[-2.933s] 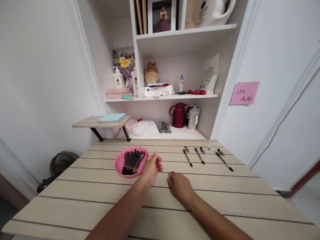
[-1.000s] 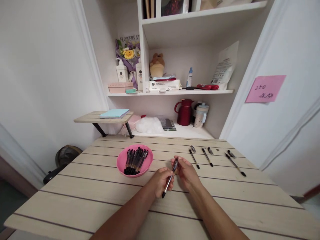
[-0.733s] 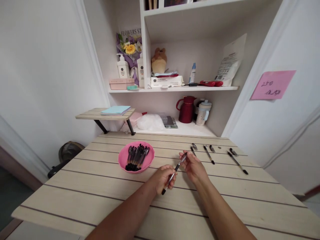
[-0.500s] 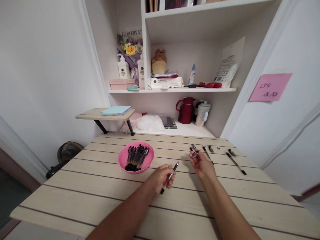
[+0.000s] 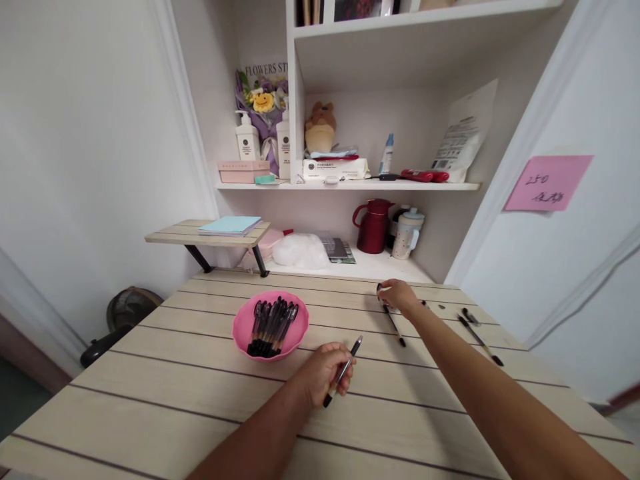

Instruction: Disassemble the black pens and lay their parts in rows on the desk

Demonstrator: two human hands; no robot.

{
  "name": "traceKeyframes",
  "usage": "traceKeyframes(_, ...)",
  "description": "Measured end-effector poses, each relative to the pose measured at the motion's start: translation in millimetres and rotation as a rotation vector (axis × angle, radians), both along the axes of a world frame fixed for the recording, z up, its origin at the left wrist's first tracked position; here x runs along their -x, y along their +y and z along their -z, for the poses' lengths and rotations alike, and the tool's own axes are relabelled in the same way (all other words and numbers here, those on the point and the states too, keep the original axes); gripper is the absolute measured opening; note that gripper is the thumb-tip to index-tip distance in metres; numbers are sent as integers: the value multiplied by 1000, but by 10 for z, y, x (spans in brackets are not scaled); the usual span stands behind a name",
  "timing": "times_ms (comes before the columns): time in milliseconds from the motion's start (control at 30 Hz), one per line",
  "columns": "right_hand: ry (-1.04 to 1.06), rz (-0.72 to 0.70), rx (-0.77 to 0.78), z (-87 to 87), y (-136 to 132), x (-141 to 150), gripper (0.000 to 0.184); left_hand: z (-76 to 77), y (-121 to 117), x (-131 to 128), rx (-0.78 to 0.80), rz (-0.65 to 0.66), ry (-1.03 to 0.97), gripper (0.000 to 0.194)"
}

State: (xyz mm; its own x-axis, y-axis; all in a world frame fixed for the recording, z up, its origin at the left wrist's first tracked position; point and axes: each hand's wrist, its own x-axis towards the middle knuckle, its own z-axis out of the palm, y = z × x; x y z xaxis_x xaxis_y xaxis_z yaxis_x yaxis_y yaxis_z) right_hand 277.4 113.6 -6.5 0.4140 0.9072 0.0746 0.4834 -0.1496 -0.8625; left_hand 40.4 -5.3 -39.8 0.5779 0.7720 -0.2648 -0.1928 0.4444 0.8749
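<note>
My left hand is closed round an uncapped pen, its pale tip pointing up and away and its black end toward me. Farther off to the right, my right hand reaches down to the tabletop with its fingers pinched. A small dark piece that looks like a pen cap shows at its fingertips, partly hidden. Just below that hand lies a black pen. To the left, a pink scalloped bowl holds several black pens, bundled side by side.
Another pen lies at the right, beside a loose cap. A small riser carrying blue paper stands at the back left. Behind the slatted table is a shelf with a red jug and a pale tumbler.
My right hand has moved away from me, down to the small parts on the table. My left hand keeps its hold on the pen. The view has shifted slightly.
</note>
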Motion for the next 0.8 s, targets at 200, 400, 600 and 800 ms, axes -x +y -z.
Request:
traceKeyframes(200, -411, -47, 263, 164, 234, 110, 16, -2, 6, -4, 20, 6, -16, 17)
traceKeyframes(400, -610, -124, 397, 269, 329, 239, 33, 5, 3, -11, 13, -1, -23, 15)
traceKeyframes(600, -700, -121, 391, 272, 313, 330, 25, 28, 24, -12, 23, 3, -11, 15)
traceKeyframes(800, -747, -114, 335, 142, 253, 291, 28, 18, 34, -7, 17, 25, 3, 17)
